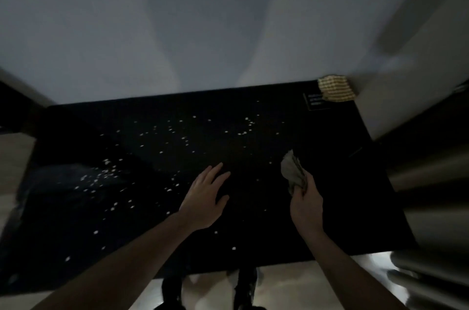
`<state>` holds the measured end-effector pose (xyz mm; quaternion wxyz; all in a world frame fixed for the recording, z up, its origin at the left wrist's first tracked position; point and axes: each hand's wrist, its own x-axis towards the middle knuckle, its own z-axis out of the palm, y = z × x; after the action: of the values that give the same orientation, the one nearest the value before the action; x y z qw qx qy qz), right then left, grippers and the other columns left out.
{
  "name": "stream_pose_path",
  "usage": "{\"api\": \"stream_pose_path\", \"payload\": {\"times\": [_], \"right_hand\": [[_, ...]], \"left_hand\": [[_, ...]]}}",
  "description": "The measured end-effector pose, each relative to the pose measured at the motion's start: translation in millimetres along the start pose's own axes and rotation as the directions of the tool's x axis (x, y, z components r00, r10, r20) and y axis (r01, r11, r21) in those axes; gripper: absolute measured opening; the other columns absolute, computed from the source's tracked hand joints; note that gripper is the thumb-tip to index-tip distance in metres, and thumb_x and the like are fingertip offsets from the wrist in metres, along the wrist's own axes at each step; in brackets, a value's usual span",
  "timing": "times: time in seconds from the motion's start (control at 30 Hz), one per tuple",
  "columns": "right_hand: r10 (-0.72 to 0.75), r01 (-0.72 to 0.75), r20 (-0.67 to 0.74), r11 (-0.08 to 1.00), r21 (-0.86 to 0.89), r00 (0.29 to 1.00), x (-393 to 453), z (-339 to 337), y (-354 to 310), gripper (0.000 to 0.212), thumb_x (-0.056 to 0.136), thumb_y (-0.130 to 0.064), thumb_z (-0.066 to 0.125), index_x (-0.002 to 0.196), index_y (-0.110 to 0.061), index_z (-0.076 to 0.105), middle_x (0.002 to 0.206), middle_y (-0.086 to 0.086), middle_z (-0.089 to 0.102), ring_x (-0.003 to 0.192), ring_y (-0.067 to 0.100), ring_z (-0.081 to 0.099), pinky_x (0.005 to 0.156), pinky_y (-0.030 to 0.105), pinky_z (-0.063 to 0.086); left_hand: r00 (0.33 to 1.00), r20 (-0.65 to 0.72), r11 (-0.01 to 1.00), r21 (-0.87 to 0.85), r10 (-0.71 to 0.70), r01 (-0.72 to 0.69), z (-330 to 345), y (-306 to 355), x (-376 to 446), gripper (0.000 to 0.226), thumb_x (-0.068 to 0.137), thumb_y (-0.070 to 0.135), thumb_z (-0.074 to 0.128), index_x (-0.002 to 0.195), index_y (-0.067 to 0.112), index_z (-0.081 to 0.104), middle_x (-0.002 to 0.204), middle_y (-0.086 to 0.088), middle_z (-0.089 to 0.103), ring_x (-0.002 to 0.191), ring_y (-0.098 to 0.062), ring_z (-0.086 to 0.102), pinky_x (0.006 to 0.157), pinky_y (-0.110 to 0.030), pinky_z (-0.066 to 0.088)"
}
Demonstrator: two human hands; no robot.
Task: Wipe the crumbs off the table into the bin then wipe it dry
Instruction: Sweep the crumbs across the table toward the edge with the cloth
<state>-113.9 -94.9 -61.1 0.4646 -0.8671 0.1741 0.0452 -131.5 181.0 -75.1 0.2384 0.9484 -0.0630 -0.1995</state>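
A black table (342,195) fills the middle of the dim head view. Several white crumbs (101,175) lie scattered over its left and centre. My right hand (305,205) is shut on a crumpled grey cloth (293,170), held just above the table's right part. My left hand (206,198) hovers open, fingers spread, over the table's middle, close to the crumbs. No bin is in view.
A yellow checked cloth (336,89) lies at the table's far right corner beside a white-printed label (314,101). A pale wall (228,30) stands behind the table. Grey curtain-like folds (431,246) hang at the right. My feet (243,281) show below the front edge.
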Motion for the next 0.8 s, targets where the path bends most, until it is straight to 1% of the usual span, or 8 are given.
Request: {"api": "stream_pose_path", "payload": {"times": [0.1,0.23,0.37,0.47,0.53,0.67,0.77,0.8], "right_hand": [[-0.065,0.055,0.083,0.992,0.116,0.994,-35,41,-37,0.044,0.105,-0.013,0.048,0.148,-0.026,0.051,0.133,-0.010,0.061,0.123,0.008,0.057,0.103,0.021,0.042],[-0.090,0.062,0.188,0.986,0.153,0.978,-81,101,-80,0.040,0.105,-0.017,0.050,0.142,-0.030,0.054,0.123,-0.020,0.062,0.103,-0.021,0.054,0.087,-0.006,0.036],[-0.076,0.023,0.280,0.982,0.186,0.957,-129,167,-115,0.039,0.105,-0.017,0.050,0.139,-0.034,0.055,0.116,-0.030,0.061,0.100,-0.026,0.055,0.088,0.002,0.043],[-0.036,-0.014,0.295,0.986,0.166,0.955,-164,217,-134,0.040,0.105,-0.017,0.050,0.143,-0.031,0.054,0.117,-0.028,0.060,0.102,-0.023,0.053,0.094,0.009,0.043],[-0.018,-0.022,0.269,0.989,0.145,0.963,-186,246,-144,0.040,0.105,-0.018,0.050,0.143,-0.030,0.054,0.121,-0.021,0.063,0.107,-0.018,0.053,0.098,0.014,0.044],[-0.020,0.003,0.233,0.997,0.074,0.972,-219,289,-158,0.035,0.104,-0.018,0.051,0.134,-0.035,0.059,0.117,-0.021,0.067,0.106,-0.011,0.060,0.095,0.018,0.049],[0.006,-0.020,0.234,0.998,0.060,0.972,-242,315,-164,0.036,0.104,-0.016,0.051,0.130,-0.040,0.059,0.111,-0.023,0.067,0.098,-0.013,0.063,0.084,0.009,0.051],[0.011,-0.025,0.236,0.998,0.059,0.972,-248,322,-164,0.036,0.104,-0.016,0.051,0.131,-0.040,0.059,0.110,-0.023,0.068,0.098,-0.013,0.063,0.083,0.010,0.052]], "left_hand": [[0.986,-0.099,0.991,-0.037,-0.131,0.128,-19,-51,-58,0.064,0.103,0.047,0.050,0.162,0.039,0.025,0.172,0.017,0.004,0.160,-0.014,-0.001,0.130,-0.037,0.013],[0.935,-0.185,0.953,-0.056,-0.302,0.296,-42,-133,-140,0.064,0.102,0.044,0.057,0.160,0.034,0.033,0.172,0.009,0.016,0.159,-0.020,0.012,0.129,-0.040,0.021],[0.871,-0.216,0.897,-0.136,-0.442,0.421,-55,-222,-209,0.063,0.099,0.042,0.063,0.157,0.032,0.040,0.169,0.004,0.026,0.153,-0.027,0.027,0.124,-0.045,0.032],[0.839,-0.218,0.866,-0.167,-0.499,0.471,-64,-293,-243,0.064,0.097,0.039,0.067,0.155,0.027,0.044,0.166,0.000,0.031,0.149,-0.031,0.034,0.122,-0.048,0.034],[0.823,-0.198,0.845,-0.179,-0.532,0.503,-70,-339,-258,0.064,0.096,0.036,0.068,0.155,0.023,0.045,0.166,-0.005,0.033,0.148,-0.034,0.036,0.122,-0.049,0.034],[0.773,-0.144,0.784,-0.192,-0.618,0.590,-77,-409,-279,0.068,0.097,0.035,0.066,0.158,0.019,0.040,0.167,-0.010,0.029,0.151,-0.038,0.030,0.122,-0.052,0.033],[0.747,-0.139,0.756,-0.221,-0.650,0.616,-78,-442,-291,0.073,0.097,0.033,0.066,0.160,0.018,0.034,0.168,-0.012,0.024,0.152,-0.039,0.025,0.121,-0.056,0.032],[0.735,-0.142,0.744,-0.242,-0.662,0.623,-78,-448,-294,0.075,0.097,0.033,0.066,0.161,0.017,0.031,0.168,-0.012,0.024,0.151,-0.040,0.026,0.120,-0.056,0.033]]}}
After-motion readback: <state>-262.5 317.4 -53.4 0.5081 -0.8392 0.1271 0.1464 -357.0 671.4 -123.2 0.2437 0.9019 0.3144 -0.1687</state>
